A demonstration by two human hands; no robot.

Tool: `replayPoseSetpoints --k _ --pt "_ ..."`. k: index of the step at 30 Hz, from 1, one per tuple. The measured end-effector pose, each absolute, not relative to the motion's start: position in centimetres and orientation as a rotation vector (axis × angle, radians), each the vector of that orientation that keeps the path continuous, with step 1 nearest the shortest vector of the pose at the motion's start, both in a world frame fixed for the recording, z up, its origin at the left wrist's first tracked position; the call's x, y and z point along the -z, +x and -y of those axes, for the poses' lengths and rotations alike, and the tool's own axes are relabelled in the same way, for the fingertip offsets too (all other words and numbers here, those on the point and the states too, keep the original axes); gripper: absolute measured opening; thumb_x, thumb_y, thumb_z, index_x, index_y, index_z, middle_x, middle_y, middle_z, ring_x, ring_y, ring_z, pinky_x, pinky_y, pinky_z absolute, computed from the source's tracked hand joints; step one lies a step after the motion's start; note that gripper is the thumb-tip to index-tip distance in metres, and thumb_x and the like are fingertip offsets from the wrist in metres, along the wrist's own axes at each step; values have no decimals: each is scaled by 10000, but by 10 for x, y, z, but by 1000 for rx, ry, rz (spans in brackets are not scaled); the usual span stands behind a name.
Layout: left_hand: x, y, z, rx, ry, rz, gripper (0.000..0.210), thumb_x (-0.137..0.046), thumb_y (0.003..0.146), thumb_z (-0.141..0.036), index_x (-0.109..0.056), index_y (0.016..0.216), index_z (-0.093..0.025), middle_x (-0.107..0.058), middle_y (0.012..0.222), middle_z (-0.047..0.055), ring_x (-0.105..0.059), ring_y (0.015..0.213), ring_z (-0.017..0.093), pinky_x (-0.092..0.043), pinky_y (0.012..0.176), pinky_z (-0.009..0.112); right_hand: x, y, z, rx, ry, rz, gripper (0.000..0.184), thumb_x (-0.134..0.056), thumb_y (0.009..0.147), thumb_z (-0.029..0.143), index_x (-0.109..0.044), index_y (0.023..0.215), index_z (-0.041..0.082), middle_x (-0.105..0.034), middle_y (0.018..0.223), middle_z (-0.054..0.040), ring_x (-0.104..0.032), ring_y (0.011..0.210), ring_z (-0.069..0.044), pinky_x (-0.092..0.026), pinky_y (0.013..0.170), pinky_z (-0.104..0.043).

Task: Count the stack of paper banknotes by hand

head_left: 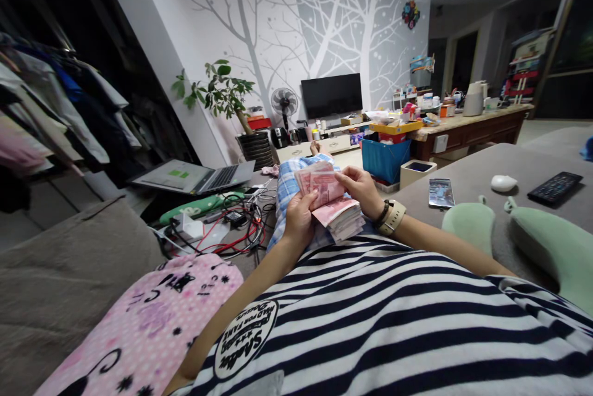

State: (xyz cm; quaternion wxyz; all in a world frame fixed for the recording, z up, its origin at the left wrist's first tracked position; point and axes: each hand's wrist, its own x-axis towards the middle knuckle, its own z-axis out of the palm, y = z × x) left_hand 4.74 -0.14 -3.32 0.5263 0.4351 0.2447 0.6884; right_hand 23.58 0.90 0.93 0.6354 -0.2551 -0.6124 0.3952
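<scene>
Banknotes [327, 185] between left fingers [308, 200] and right fingers [348, 180], above lap [290, 170]. Left of lap: laptop [197, 177], cables [254, 223] nearer. Right of lap, on sofa [472, 189]: phone [441, 193] near far edge, remote [555, 189] farther right, pillow [553, 241] nearer. Beyond sofa's far edge: bench [484, 129], kettle [473, 101] on it, box [386, 158] beside its left end.

The banknotes [328, 187] are pinkish-red, the shirt [370, 315] striped (navy and white).

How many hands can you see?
2: the left hand holding pink banknotes, and the right hand pinching their right edge.
</scene>
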Motion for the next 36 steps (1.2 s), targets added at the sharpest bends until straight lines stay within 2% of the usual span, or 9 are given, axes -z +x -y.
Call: replayPoseSetpoints --k 5,8,12,18,22,32,36 --pt "35 49 -3 -1706 1016 -603 377 -1091 716 -412 -878 982 -251 -958 1047 104 -945 1275 458 -765 1179 588 -7 235 -12 -900 -577 1414 846 -1022 719 1001 -569 679 288 -484 666 48 -417 716 -161 -395 650 -321" --pt "39 48 -11 -1765 978 -644 317 -1050 781 -456 -840 904 -254 -921 943 63 -943 1077 374 -769 1107 513 -6 235 -14 -881 -586 1411 824 -987 745 996 -561 679 294 -469 671 40 -407 727 -169 -356 644 -325" --pt "42 45 -18 -1775 930 -664 314 -1025 810 -472 -838 896 -235 -925 955 44 -881 899 283 -751 995 431 -4 235 -15 -870 -550 1418 802 -974 783 980 -569 677 295 -460 672 33 -390 717 -169 -347 647 -336" --pt "42 44 -20 -1784 885 -653 270 -1004 765 -407 -834 867 -223 -889 901 36 -816 818 256 -716 932 416 -1 236 -17 -870 -504 1449 826 -953 846 1013 -577 698 293 -443 652 37 -372 703 -167 -364 648 -337" --pt "42 45 -20 -1800 876 -654 219 -975 771 -364 -835 872 -229 -874 890 24 -793 801 249 -704 914 411 -1 236 -17 -877 -488 1464 865 -940 837 1063 -566 700 295 -438 654 37 -362 693 -164 -355 638 -338" --pt "48 40 -26 -1808 966 -640 263 -992 828 -427 -813 869 -239 -870 902 17 -775 813 223 -698 893 365 1 236 -21 -874 -484 1457 906 -931 816 1116 -557 713 297 -423 673 37 -360 688 -162 -361 627 -336" --pt "48 38 -25 -1809 986 -645 250 -998 855 -406 -812 893 -242 -866 905 17 -821 856 252 -728 973 417 2 237 -23 -880 -460 1461 908 -950 819 1110 -567 716 293 -431 672 39 -369 672 -157 -391 622 -336"
